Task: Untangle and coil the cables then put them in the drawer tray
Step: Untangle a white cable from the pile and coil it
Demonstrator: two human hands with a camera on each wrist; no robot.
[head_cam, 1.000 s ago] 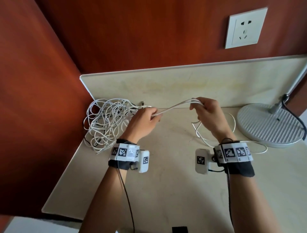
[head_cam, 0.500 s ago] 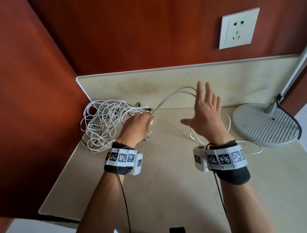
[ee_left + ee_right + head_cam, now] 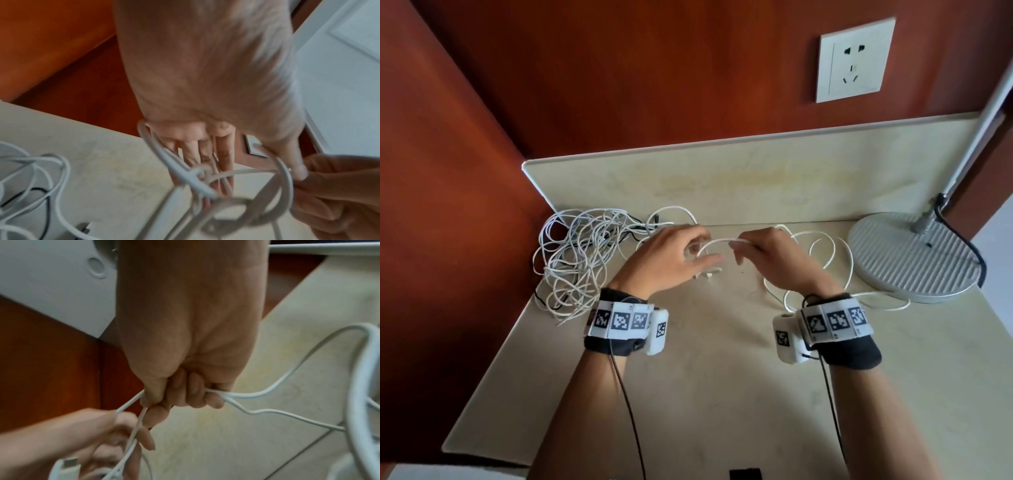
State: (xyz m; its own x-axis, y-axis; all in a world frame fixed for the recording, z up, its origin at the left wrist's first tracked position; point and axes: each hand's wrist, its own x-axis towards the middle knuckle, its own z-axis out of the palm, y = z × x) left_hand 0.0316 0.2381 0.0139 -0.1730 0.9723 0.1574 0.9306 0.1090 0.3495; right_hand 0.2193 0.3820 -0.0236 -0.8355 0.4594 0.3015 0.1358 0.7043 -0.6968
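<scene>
While most of the work is left, the tangled pile (image 3: 578,253) of thin white cables, a dark strand among them, sits untouched at nine o'clock on the countertop (image 3: 715,377). At centre, the left hand (image 3: 664,260) has loops wound round its spread fingers; the right hand (image 3: 770,260), fist closed, grips the white cable (image 3: 717,241), whose slack sprawls toward three o'clock. No drawer tray shows.

Right hand (image 3: 185,337) closed around white cable (image 3: 257,394), strands exiting both sides of grip. Left hand (image 3: 86,434) below-left, touching strands. Desk (image 3: 267,426) beneath.
</scene>
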